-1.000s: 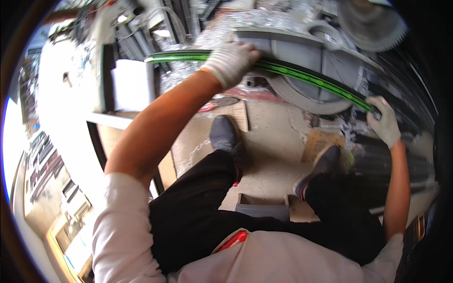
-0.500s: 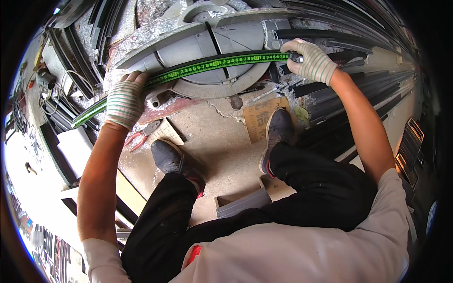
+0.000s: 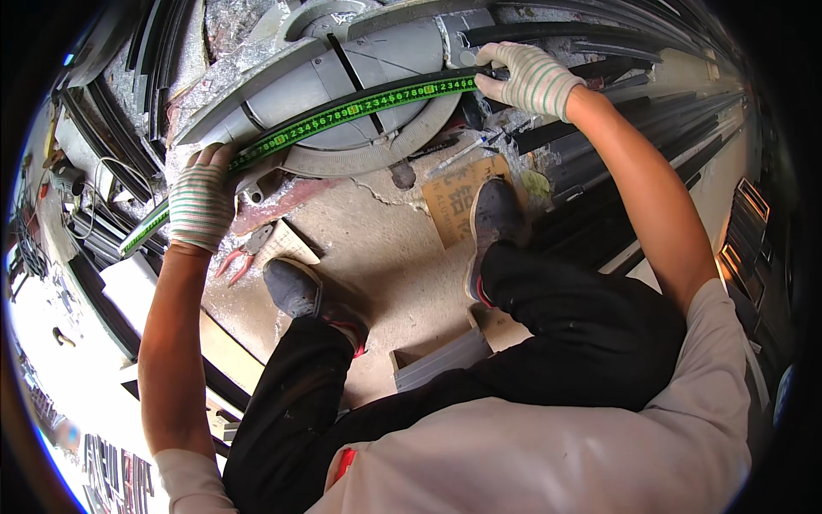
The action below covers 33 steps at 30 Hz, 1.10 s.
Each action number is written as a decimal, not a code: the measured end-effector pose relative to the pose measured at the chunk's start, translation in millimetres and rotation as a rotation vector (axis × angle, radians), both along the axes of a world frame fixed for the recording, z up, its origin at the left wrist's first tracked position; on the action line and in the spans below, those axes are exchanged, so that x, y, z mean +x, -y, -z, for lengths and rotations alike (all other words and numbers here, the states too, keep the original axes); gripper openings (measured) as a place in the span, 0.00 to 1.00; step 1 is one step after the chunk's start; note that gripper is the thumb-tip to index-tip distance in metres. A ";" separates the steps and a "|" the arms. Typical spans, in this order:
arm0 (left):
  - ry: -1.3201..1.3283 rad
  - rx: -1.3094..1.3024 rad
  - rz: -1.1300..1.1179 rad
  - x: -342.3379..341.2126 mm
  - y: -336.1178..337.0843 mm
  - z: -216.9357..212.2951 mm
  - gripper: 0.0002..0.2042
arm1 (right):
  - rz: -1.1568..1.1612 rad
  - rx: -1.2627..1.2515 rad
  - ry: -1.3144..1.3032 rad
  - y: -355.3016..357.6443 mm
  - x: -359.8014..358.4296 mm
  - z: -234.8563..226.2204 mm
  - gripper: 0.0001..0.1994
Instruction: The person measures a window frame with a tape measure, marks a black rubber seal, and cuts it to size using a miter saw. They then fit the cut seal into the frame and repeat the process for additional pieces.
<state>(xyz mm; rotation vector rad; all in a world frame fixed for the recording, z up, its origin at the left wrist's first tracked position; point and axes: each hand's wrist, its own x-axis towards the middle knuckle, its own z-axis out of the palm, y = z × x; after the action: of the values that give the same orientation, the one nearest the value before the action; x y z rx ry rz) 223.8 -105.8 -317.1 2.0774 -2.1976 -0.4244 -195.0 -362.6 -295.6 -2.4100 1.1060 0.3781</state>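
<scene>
Green, with a dark upper edge, a measuring tape [image 3: 368, 104] stretches between the person's two gloved hands, passing across the view of a grey metal saw base [image 3: 390, 64]. Its left stretch runs on past the left hand [image 3: 202, 199], whose fingers are curled round it; the right hand [image 3: 533, 81] pinches it at the other side. Red-handled pliers [image 3: 247, 252] lie near the left shoe [image 3: 292, 287], and brown cardboard [image 3: 449, 206] lies on the floor [image 3: 390, 295] beside the right shoe [image 3: 497, 212].

Each hand [image 3: 533, 79] wears a green-striped white glove [image 3: 202, 204]; the short-sleeved shirt [image 3: 548, 454] is pale, trousers [image 3: 591, 330] black, shoes [image 3: 293, 288] dark.
</scene>
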 end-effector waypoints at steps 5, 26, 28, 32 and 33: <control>0.006 0.000 0.011 -2.0 0.5 0.2 0.22 | 0.058 0.032 -0.069 -3.9 10.7 -8.7 0.21; 0.069 -0.049 -0.020 25.7 -17.4 3.7 0.20 | 0.069 -0.010 -0.069 -19.9 44.7 -2.4 0.27; 0.065 -0.044 -0.029 25.3 -18.1 4.1 0.20 | 0.084 -0.029 -0.078 -20.2 46.7 -3.2 0.25; 0.081 -0.060 -0.023 23.8 -20.2 2.9 0.19 | 0.113 0.070 -0.177 -13.7 55.7 -19.7 0.25; 0.085 -0.063 -0.022 23.7 -20.2 3.8 0.19 | 0.120 0.097 -0.202 -13.2 55.8 -21.7 0.26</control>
<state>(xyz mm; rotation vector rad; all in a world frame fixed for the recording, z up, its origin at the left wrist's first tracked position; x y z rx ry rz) 247.5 -85.6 -320.8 2.1219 -2.2011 -0.2665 -139.2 -349.4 -273.9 -2.2465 1.2808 0.6305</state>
